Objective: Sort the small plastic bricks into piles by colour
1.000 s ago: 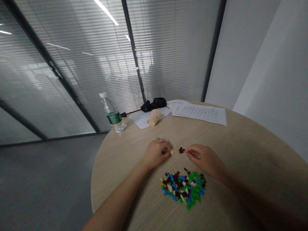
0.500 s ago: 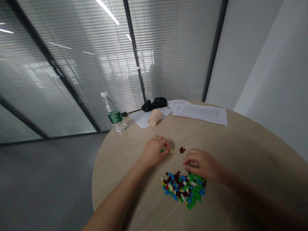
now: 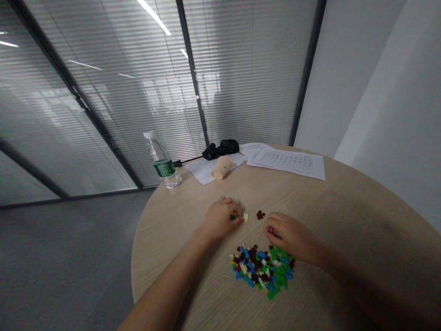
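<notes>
Toy bricks [image 3: 253, 271] lie in a loose heap on the desk [image 3: 165, 248], just nearer the person than the fingers [image 3: 271, 223] of the right hand [image 3: 287, 233], which are curled in and narrow; whether they pinch a piece I cannot tell; the fingers of the left hand [image 3: 220, 218] are bent round with the thumb close to them, a green piece [image 3: 233, 216] showing in their curve, though I cannot tell if it is gripped or merely lies there; just beside those fingertips sits a small cream piece [image 3: 245, 216], and between the two hands, nearer the right one, rests a dark brown cluster [image 3: 261, 214]; the heap itself mixes brown, blue, green, cream and white with a little red and yellow, green being thickest on its right side; farther out, well apart from both hands, a tan cup [image 3: 222, 168] lies tipped over on a white sheet [image 3: 200, 171], with a black bundle [image 3: 225, 148] behind it; to the left a clear bottle [image 3: 164, 168] with a green label and white cap stands near the desk's edge; to the right printed papers [image 3: 292, 163] overlap; beyond the desk rise glass panels with blinds [image 3: 248, 82] and a pale wall [image 3: 386, 92].
</notes>
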`<control>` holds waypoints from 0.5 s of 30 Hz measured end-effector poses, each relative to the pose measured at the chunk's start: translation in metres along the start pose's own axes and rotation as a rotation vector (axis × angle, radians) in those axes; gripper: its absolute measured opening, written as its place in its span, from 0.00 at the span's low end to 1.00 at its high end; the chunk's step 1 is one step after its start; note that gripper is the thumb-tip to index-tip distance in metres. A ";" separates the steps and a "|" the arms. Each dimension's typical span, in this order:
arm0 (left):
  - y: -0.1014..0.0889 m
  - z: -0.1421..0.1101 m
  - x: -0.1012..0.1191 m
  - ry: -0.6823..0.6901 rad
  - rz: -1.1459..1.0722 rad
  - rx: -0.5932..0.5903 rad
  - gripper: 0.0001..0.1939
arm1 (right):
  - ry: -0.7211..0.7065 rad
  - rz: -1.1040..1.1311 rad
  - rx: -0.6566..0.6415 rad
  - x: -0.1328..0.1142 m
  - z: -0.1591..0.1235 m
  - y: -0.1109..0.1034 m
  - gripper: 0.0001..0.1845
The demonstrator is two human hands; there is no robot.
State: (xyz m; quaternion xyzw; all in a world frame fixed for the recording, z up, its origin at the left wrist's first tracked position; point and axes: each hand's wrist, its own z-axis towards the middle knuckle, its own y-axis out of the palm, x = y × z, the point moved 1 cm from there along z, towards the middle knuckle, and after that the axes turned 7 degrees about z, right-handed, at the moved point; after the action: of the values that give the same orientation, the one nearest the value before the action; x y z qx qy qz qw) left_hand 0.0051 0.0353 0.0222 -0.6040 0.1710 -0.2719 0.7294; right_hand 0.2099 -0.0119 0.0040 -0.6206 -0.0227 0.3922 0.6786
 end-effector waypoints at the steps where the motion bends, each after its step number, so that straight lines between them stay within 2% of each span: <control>1: 0.001 0.000 0.000 0.007 0.005 -0.006 0.04 | -0.004 -0.005 0.011 0.002 0.000 0.000 0.08; 9: 0.006 0.002 0.002 0.009 -0.012 -0.004 0.03 | 0.088 0.108 0.115 0.023 0.005 0.001 0.05; 15: 0.006 0.002 0.003 0.035 -0.042 0.008 0.03 | 0.099 0.099 0.181 0.026 0.009 0.004 0.04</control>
State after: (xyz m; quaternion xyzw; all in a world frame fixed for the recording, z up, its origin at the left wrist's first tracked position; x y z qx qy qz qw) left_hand 0.0101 0.0356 0.0167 -0.5998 0.1698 -0.2983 0.7227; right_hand 0.2211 0.0099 -0.0092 -0.5756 0.0769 0.3946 0.7121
